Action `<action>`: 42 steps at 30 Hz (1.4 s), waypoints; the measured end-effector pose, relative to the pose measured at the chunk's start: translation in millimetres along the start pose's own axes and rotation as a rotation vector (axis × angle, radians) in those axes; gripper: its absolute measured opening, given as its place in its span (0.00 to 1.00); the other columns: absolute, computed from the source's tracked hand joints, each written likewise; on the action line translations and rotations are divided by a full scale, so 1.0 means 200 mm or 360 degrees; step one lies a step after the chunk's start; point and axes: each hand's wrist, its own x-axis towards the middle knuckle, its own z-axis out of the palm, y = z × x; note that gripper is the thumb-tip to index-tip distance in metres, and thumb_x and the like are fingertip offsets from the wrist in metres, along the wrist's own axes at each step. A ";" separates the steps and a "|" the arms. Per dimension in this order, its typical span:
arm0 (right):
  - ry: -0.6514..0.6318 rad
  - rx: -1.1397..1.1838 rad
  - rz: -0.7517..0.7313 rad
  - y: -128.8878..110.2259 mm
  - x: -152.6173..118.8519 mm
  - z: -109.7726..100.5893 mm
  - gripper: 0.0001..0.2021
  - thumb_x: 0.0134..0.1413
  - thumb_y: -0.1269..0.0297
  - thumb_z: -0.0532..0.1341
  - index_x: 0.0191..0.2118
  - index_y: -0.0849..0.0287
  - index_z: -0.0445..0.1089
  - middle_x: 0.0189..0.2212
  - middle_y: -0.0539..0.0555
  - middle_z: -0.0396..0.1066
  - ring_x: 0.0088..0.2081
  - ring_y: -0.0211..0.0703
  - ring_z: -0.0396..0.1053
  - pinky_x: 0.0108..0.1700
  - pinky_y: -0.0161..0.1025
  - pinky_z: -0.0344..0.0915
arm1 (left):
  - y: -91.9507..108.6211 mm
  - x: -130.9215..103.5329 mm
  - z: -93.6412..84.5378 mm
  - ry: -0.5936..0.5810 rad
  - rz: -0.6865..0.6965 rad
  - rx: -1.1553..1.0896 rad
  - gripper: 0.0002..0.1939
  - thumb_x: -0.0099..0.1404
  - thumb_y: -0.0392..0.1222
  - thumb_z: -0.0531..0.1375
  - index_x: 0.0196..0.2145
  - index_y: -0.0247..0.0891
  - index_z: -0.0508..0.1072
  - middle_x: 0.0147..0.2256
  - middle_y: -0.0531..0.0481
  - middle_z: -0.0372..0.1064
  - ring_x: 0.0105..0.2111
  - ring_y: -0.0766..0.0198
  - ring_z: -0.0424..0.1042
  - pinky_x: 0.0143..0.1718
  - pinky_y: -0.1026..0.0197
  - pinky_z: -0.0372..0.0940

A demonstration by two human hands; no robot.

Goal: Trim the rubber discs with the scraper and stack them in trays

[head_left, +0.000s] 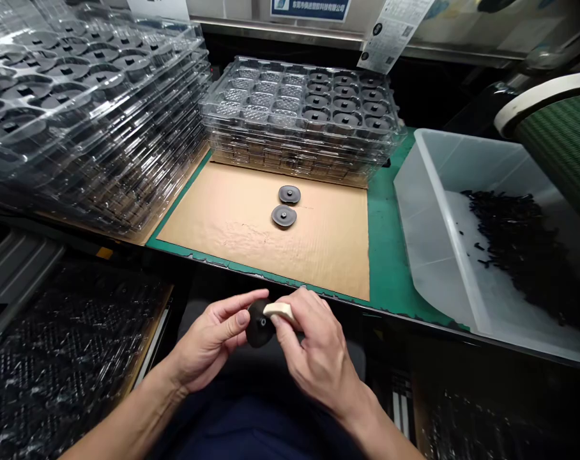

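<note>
My left hand [218, 338] grips a round black disc [258, 333] by its edge, thumb on the face turned toward me. The disc is tilted up and shows a small metal-looking hub at its centre. In my right hand [313, 348], closed around it, is a cream-coloured flat piece [279, 310], whose rounded end lies against or just over the disc's edge; its far end is hidden in the fingers. Two similar dark discs, one [289, 194] behind the other [283, 216], lie on the cardboard sheet [213, 211] beyond my hands.
Clear plastic trays [299, 137], partly filled with discs, are stacked at the back. A taller tray stack [141, 160] rises at left. On the green bench top [388, 243], a translucent bin [438, 249] holds small black pieces [520, 249]. A green conveyor belt [563, 140] is at upper right.
</note>
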 end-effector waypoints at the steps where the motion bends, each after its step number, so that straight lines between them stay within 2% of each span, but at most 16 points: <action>1: -0.0044 -0.0058 -0.0086 0.01 0.00 -0.01 0.08 0.70 0.70 0.56 0.43 0.58 0.73 0.36 0.54 0.71 0.38 0.45 0.64 0.44 0.45 0.60 | -0.01 0.00 -0.01 -0.0070 -0.0080 0.0015 0.24 0.62 0.50 0.73 0.53 0.39 0.82 0.46 0.41 0.79 0.48 0.57 0.75 0.49 0.61 0.72; 3: -0.0161 -0.0115 -0.0226 0.01 0.01 -0.02 0.10 0.71 0.70 0.55 0.46 0.58 0.74 0.38 0.55 0.71 0.38 0.45 0.63 0.43 0.45 0.59 | -0.03 0.01 -0.04 -0.0177 -0.0204 0.0004 0.19 0.65 0.52 0.70 0.47 0.35 0.84 0.40 0.41 0.79 0.40 0.59 0.76 0.42 0.59 0.75; 6: -0.0346 -0.0154 -0.0400 0.00 0.02 -0.05 0.12 0.72 0.70 0.53 0.48 0.58 0.74 0.38 0.55 0.70 0.37 0.45 0.62 0.40 0.44 0.59 | -0.09 0.02 -0.06 -0.0182 -0.0383 -0.0100 0.20 0.65 0.55 0.69 0.36 0.32 0.84 0.29 0.44 0.75 0.27 0.63 0.73 0.30 0.56 0.77; 8: -0.0451 -0.0191 -0.0533 0.00 0.03 -0.06 0.13 0.72 0.69 0.53 0.50 0.56 0.74 0.38 0.55 0.71 0.37 0.45 0.62 0.40 0.44 0.59 | -0.12 0.02 -0.08 -0.0186 -0.0486 -0.0161 0.22 0.64 0.56 0.70 0.35 0.30 0.83 0.27 0.44 0.74 0.26 0.62 0.73 0.27 0.54 0.78; 10: -0.0474 -0.0208 -0.0613 0.02 0.03 -0.06 0.12 0.71 0.69 0.54 0.50 0.55 0.75 0.39 0.54 0.73 0.39 0.45 0.64 0.42 0.45 0.60 | -0.12 0.03 -0.08 -0.0197 -0.0497 -0.0218 0.21 0.63 0.55 0.71 0.39 0.31 0.84 0.29 0.42 0.76 0.28 0.60 0.75 0.28 0.53 0.78; 12: -0.0316 -0.0182 -0.0478 0.03 0.02 -0.04 0.11 0.70 0.69 0.55 0.49 0.56 0.74 0.40 0.55 0.74 0.40 0.45 0.65 0.44 0.45 0.61 | -0.11 0.03 -0.06 -0.0123 -0.0333 -0.0311 0.19 0.62 0.50 0.73 0.46 0.36 0.84 0.37 0.42 0.80 0.34 0.60 0.78 0.36 0.55 0.79; 15: -0.0076 0.0022 0.0077 0.04 0.00 0.02 0.08 0.69 0.67 0.56 0.39 0.59 0.72 0.33 0.53 0.72 0.34 0.42 0.66 0.38 0.41 0.61 | -0.08 0.05 -0.03 0.0034 0.0051 -0.0345 0.26 0.57 0.40 0.77 0.53 0.46 0.82 0.49 0.46 0.80 0.47 0.62 0.77 0.49 0.63 0.73; 17: -0.0133 0.0222 0.0381 0.02 -0.02 0.05 0.11 0.69 0.63 0.57 0.34 0.58 0.69 0.27 0.49 0.68 0.28 0.38 0.63 0.32 0.39 0.58 | -0.08 0.05 -0.01 0.0081 0.0199 -0.0249 0.30 0.52 0.36 0.79 0.53 0.47 0.82 0.50 0.47 0.80 0.49 0.61 0.76 0.51 0.65 0.70; 19: -0.0202 0.0345 0.0483 -0.02 -0.02 0.07 0.12 0.69 0.61 0.57 0.32 0.57 0.68 0.26 0.48 0.66 0.26 0.37 0.61 0.29 0.38 0.56 | -0.07 0.05 0.00 0.0135 0.0270 -0.0161 0.31 0.49 0.35 0.79 0.52 0.46 0.83 0.50 0.46 0.80 0.49 0.60 0.76 0.50 0.65 0.70; 23: -0.0098 0.0187 0.0305 -0.04 -0.01 0.05 0.08 0.67 0.65 0.57 0.34 0.57 0.68 0.30 0.50 0.68 0.32 0.40 0.64 0.35 0.40 0.58 | -0.06 0.02 -0.01 0.0196 0.0331 -0.0124 0.30 0.50 0.39 0.79 0.52 0.47 0.83 0.51 0.46 0.80 0.50 0.57 0.75 0.50 0.63 0.69; 26: -0.0043 -0.0114 0.0105 -0.03 0.00 0.01 0.08 0.69 0.68 0.55 0.37 0.57 0.69 0.32 0.53 0.68 0.35 0.44 0.63 0.40 0.43 0.58 | -0.03 -0.01 -0.04 0.0096 0.0141 -0.0065 0.28 0.55 0.44 0.77 0.54 0.45 0.82 0.51 0.43 0.79 0.51 0.56 0.75 0.51 0.62 0.69; 30: -0.0204 -0.0262 -0.0163 -0.02 0.01 -0.03 0.09 0.71 0.71 0.53 0.40 0.58 0.70 0.34 0.54 0.68 0.36 0.45 0.60 0.41 0.45 0.56 | -0.03 -0.02 -0.06 -0.0126 -0.0136 -0.0055 0.26 0.61 0.51 0.74 0.53 0.36 0.82 0.47 0.38 0.81 0.46 0.56 0.77 0.47 0.61 0.72; 33: -0.0332 -0.0241 -0.0302 -0.03 0.01 -0.04 0.10 0.72 0.71 0.53 0.43 0.58 0.72 0.35 0.54 0.68 0.37 0.45 0.60 0.41 0.45 0.56 | -0.07 -0.01 -0.07 -0.0169 -0.0261 -0.0109 0.19 0.64 0.53 0.71 0.42 0.33 0.85 0.35 0.42 0.79 0.32 0.62 0.76 0.36 0.60 0.76; 35: -0.0405 -0.0250 -0.0370 -0.03 0.01 -0.05 0.11 0.72 0.70 0.52 0.43 0.58 0.73 0.35 0.55 0.68 0.37 0.45 0.60 0.40 0.45 0.57 | -0.11 -0.01 -0.08 -0.0151 -0.0363 -0.0170 0.19 0.64 0.54 0.70 0.35 0.32 0.84 0.28 0.44 0.76 0.26 0.63 0.74 0.30 0.57 0.77; 39: -0.0520 -0.0262 -0.0509 -0.04 0.03 -0.08 0.13 0.73 0.69 0.51 0.45 0.57 0.74 0.35 0.55 0.69 0.36 0.45 0.61 0.38 0.43 0.59 | -0.17 0.00 -0.09 -0.0216 -0.0530 -0.0233 0.22 0.65 0.56 0.69 0.35 0.29 0.83 0.27 0.43 0.76 0.25 0.61 0.75 0.26 0.57 0.77; 42: -0.0559 -0.0233 -0.0650 -0.03 0.04 -0.09 0.13 0.73 0.69 0.51 0.47 0.54 0.74 0.38 0.54 0.72 0.38 0.44 0.63 0.40 0.44 0.60 | -0.17 -0.01 -0.08 -0.0295 -0.0567 -0.0263 0.20 0.67 0.54 0.68 0.37 0.29 0.83 0.28 0.42 0.76 0.26 0.59 0.76 0.26 0.54 0.78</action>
